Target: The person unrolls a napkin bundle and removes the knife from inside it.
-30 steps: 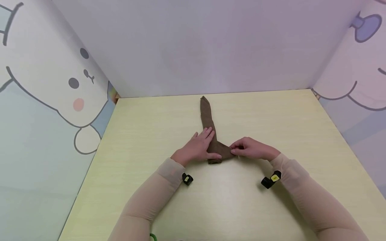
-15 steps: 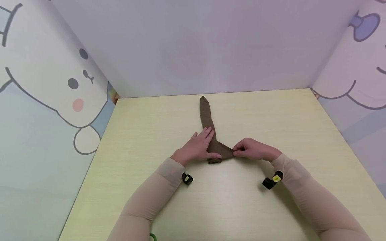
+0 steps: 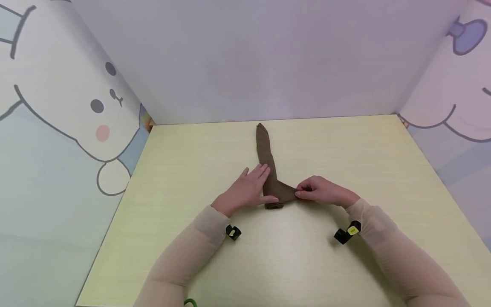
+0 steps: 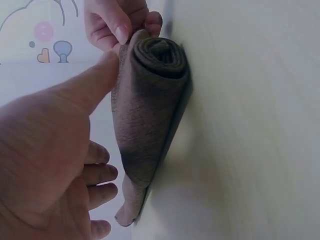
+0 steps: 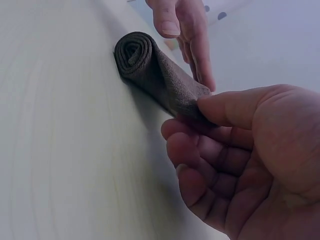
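A brown cloth [image 3: 264, 147], rolled into a long tube, lies on the table with a pointed flap [image 3: 285, 192] sticking out to the right at its near end. My left hand [image 3: 245, 187] lies along the roll with fingers straight, thumb over the near part. Its coiled end [image 4: 162, 55] shows as a tight spiral in the left wrist view. With thumb and fingers, my right hand [image 3: 320, 189] pinches the tip of the flap. In the right wrist view, the thumb presses the cloth [image 5: 182, 92] against curled fingers.
The pale wooden table [image 3: 192, 149] meets a plain back wall [image 3: 245, 59]. Side walls carry cartoon drawings [image 3: 99, 106]. A green ring-like thing [image 3: 190, 302] shows at the bottom edge beside the left sleeve. Small black cameras [image 3: 233, 232] sit on both wrists.
My right hand has shifted slightly to the right along the flap, toward its tip. My left hand has moved slightly left, still on the roll. The roll stays in place.
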A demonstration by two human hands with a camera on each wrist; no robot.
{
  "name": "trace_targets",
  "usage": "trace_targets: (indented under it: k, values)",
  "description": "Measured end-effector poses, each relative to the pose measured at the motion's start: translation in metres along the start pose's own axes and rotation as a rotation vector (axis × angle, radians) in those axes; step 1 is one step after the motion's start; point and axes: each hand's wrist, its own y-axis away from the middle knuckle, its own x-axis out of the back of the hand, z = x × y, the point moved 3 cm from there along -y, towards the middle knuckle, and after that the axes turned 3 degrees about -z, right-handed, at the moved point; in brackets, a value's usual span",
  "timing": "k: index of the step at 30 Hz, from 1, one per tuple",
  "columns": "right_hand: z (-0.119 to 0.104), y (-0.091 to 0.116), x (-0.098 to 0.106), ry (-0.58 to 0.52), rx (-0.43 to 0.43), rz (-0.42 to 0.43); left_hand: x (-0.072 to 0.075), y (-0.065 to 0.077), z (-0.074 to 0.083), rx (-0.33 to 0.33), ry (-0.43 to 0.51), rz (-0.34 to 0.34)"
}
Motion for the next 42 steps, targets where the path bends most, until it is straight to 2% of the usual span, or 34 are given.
trace_targets:
  k: [7, 18, 32, 39, 42]
  values:
    - [-0.006, -0.007, -0.004, 0.008, 0.041, 0.008, 0.011, 0.017, 0.0, -0.01, -0.002, 0.0]
    - [-0.018, -0.02, -0.01, 0.012, 0.064, 0.014, 0.018, 0.034, 0.005, -0.094, 0.004, 0.014]
    - [-0.035, -0.034, -0.022, 0.117, 0.127, 0.011, 0.003, 0.041, 0.006, -0.116, -0.009, 0.011]
    - [-0.039, -0.032, -0.025, 0.163, 0.156, 0.05, -0.004, 0.042, 0.005, -0.147, -0.062, 0.08]
    - [-0.041, -0.029, -0.022, 0.171, 0.162, 0.083, -0.006, 0.043, 0.003, -0.146, -0.093, 0.089]
